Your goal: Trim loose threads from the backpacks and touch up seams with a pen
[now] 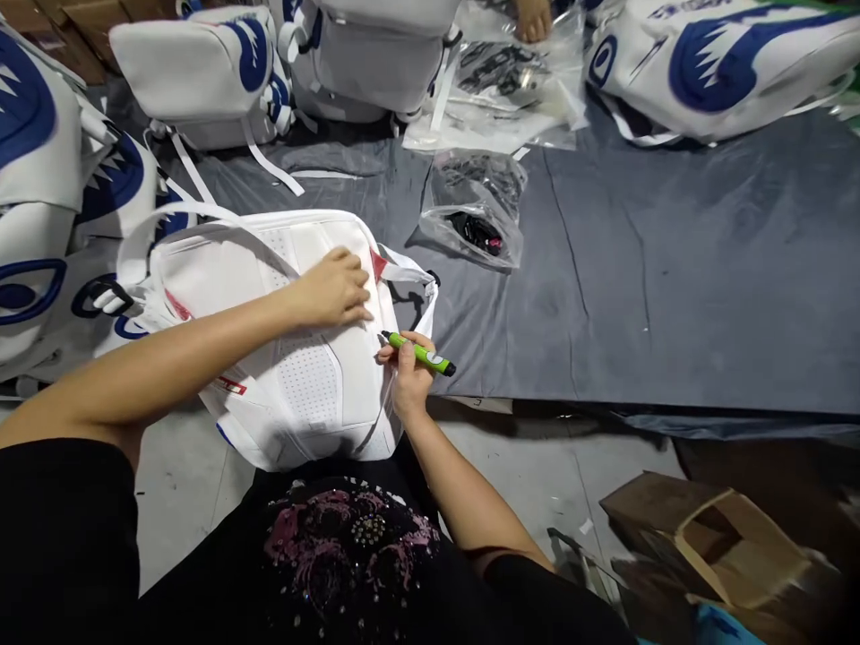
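A white backpack (307, 376) lies across the table edge and my lap, with its padded, dotted back panel upward. My left hand (336, 288) rests on that panel near the right side, its fingers laid on the fabric and slightly bent. Between the fingers of my right hand (411, 381) is a green marker pen (422, 355). The pen's dark tip is close to the backpack's right edge; whether it touches I cannot tell. A white strap (430, 309) with a black buckle loops out beside that edge, next to a small red patch (377, 265).
White backpacks with blue patterns stand at the left (33, 206), back (194, 81) and back right (726, 72). Clear plastic bags (474, 210) with black items lie on the grey-covered table (638, 269). Another person's hand (534, 18) is at the back. An open cardboard box (712, 537) is on the floor.
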The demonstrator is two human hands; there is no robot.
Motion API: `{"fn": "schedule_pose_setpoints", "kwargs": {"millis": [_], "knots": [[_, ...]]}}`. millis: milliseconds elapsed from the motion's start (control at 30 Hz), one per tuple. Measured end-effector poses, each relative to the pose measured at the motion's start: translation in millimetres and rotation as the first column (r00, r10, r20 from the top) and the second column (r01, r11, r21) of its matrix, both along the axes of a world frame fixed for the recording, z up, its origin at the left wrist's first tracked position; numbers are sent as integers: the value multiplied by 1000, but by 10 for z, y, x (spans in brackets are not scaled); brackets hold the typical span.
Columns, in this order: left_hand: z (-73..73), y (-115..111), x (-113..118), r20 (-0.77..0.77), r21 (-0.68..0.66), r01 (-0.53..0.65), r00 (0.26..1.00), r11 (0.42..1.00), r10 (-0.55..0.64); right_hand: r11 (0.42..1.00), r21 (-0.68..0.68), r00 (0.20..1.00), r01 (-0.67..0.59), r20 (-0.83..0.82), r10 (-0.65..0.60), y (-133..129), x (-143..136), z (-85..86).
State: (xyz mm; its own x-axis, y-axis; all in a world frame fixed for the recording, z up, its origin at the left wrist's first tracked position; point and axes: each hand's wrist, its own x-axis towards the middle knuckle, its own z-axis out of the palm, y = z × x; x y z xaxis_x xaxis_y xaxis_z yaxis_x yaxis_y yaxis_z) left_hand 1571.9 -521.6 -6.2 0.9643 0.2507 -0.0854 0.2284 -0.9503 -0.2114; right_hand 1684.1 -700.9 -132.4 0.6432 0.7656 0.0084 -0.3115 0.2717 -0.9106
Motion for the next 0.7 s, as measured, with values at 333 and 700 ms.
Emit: {"fn": "schedule_pose_setpoints", "kwargs": {"millis": [333, 700], "knots": [[-175, 133, -424, 225, 1, -51, 973, 999, 49, 1000, -14, 998, -2, 70, 3, 58, -46, 50], [-529, -387, -492, 410, -39, -35, 911, 999, 48, 997, -68, 977, 20, 211, -5, 425, -98, 179]]}}
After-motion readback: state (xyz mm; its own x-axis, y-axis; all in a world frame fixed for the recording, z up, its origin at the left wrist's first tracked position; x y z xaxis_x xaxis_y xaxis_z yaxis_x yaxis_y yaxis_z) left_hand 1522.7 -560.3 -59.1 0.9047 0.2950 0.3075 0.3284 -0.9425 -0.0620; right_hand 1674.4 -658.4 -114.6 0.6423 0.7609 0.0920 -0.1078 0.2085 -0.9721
